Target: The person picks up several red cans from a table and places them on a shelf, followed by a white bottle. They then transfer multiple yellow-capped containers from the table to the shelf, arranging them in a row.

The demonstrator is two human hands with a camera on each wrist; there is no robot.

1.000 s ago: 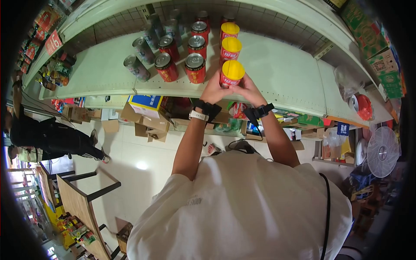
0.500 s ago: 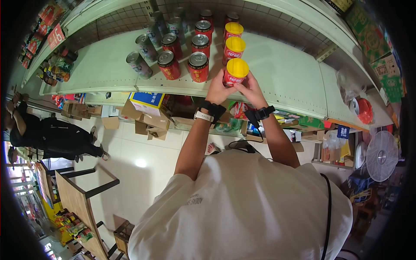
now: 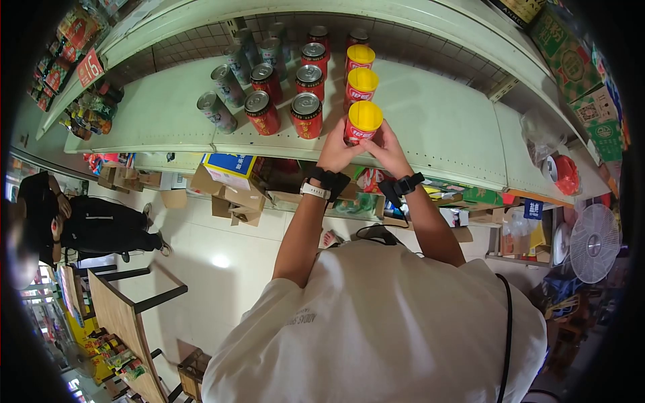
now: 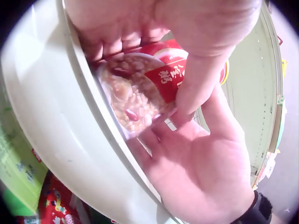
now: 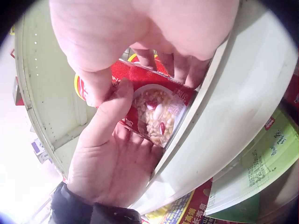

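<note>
Both hands hold a red can with a yellow lid (image 3: 365,116) upright at the shelf's front edge. My left hand (image 3: 337,149) curls round its left side and my right hand (image 3: 388,149) round its right side, thumbs meeting at the front. In the left wrist view the can's label (image 4: 135,88) shows a bowl of porridge; the right wrist view shows the red side of the can (image 5: 159,100) between the two hands. Directly behind stand two more yellow-lidded cans (image 3: 362,80), with a dark-topped can (image 3: 358,37) at the back.
Left of the hands, red cans (image 3: 307,115) and pale grey-green cans (image 3: 216,112) stand in rows on the shelf (image 3: 443,127). Below it are open cartons (image 3: 235,201) and packets. A plastic bag and a red package (image 3: 564,174) lie at the right. Another person (image 3: 101,221) stands at far left.
The shelf and cans shift slightly in the head view as the camera moves. Both hands keep their hold on the front can. The person at far left has changed posture.
</note>
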